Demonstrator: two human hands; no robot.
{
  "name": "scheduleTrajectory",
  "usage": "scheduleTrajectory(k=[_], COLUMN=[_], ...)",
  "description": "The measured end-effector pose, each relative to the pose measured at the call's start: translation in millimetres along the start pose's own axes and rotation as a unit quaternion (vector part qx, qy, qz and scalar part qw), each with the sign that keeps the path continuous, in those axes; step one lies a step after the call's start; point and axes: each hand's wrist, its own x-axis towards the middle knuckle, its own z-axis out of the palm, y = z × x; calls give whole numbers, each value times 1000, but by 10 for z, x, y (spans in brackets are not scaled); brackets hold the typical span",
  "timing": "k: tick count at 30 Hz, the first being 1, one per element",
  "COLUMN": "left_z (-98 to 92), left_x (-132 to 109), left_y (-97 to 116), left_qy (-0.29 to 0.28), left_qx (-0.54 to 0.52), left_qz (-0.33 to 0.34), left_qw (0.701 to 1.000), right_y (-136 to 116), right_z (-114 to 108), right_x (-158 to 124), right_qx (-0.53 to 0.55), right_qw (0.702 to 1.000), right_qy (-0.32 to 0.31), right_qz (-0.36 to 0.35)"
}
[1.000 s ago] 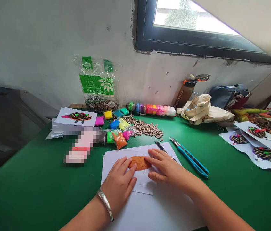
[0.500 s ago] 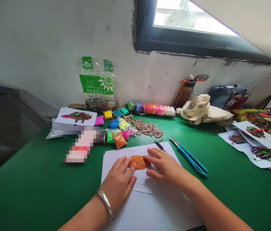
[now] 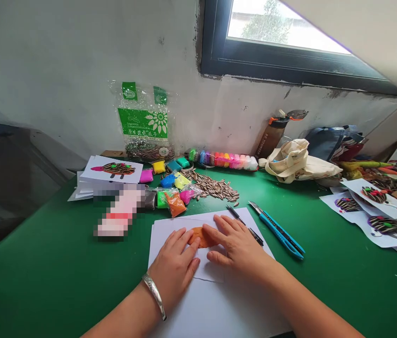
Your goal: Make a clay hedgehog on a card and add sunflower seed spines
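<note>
A flat patch of orange clay [image 3: 199, 237] lies on a small white card [image 3: 203, 268] on top of larger white sheets [image 3: 219, 305]. My left hand [image 3: 175, 267], with a silver bangle on the wrist, rests flat on the card, its fingertips touching the clay's left edge. My right hand [image 3: 239, 246] lies flat with its fingers stretched over the clay's right half, pressing it down. Both hands hold nothing.
On the green table [image 3: 43, 277] lie a blue utility knife [image 3: 278, 230], a dark pen [image 3: 246, 225], a heap of sunflower seeds [image 3: 212, 187], small bags of coloured clay [image 3: 175, 188], a seed bag [image 3: 145, 124] at the wall, and finished seed pictures [image 3: 377, 206] at right.
My right hand has slid left over the orange clay and now covers more of it. The left hand has stayed in place.
</note>
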Motion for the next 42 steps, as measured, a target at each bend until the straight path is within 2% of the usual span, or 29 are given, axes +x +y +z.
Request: scheduleTrajectory(k=[17, 25, 29, 33, 42], left_z=[-7, -104, -118, -117, -107], left_x=[-4, 16, 24, 23, 33], left_y=[4, -109, -145, -152, -182], left_qy=[-12, 73, 83, 91, 97], left_qx=[10, -67, -81, -87, -70], left_qz=[-9, -48, -50, -51, -45], left_qw=[1000, 994, 992, 991, 992], right_y=[-29, 98, -14, -163, -286], right_z=[-47, -19, -81, -142, -71], right_x=[31, -17, -33, -26, 5], right_qx=[-1, 14, -19, -18, 27], right_qw=[1000, 1000, 997, 992, 988], right_qy=[-6, 0, 19, -14, -23], right_qz=[7, -24, -70, -123, -148])
